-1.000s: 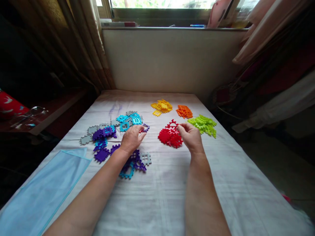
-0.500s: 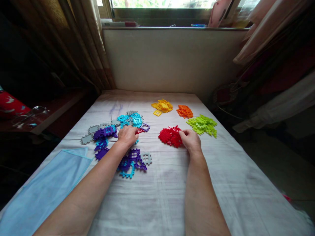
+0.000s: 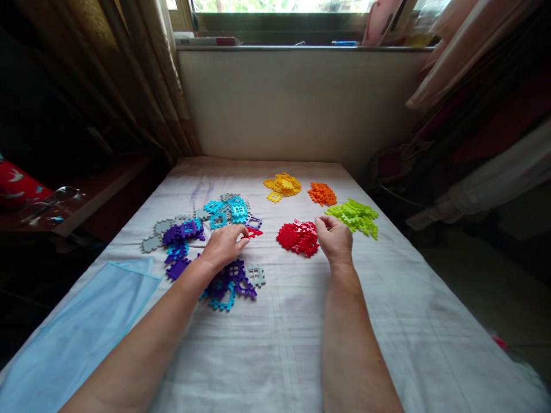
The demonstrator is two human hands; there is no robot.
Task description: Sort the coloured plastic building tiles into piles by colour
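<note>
My left hand [image 3: 226,245] is over the left-hand pieces, thumb and fingertips closed on a small pointed red plastic building tile [image 3: 255,233]. Just behind that tile lies a purple frame tile [image 3: 255,221]. My right hand [image 3: 334,238] is curled shut at the right edge of a heap of red tiles [image 3: 298,237]; whatever is inside its fingers is hidden. Cyan tiles [image 3: 238,210] and grey tiles [image 3: 150,244] lie beyond and left of my left hand. Purple tiles [image 3: 236,272] are mixed with cyan ones below it, partly covered by my forearm.
Separate heaps of yellow [image 3: 283,184], orange [image 3: 322,194] and lime green tiles [image 3: 353,217] lie at the back and right of the white cloth [image 3: 279,355]. A light blue cloth bag [image 3: 86,321] lies at the left. A wall panel [image 3: 293,103] rises behind the table.
My left hand has shifted slightly right and towards me, and the red tile by its fingertips shows more. My right hand has lifted slightly and curled tighter beside the red heap.
</note>
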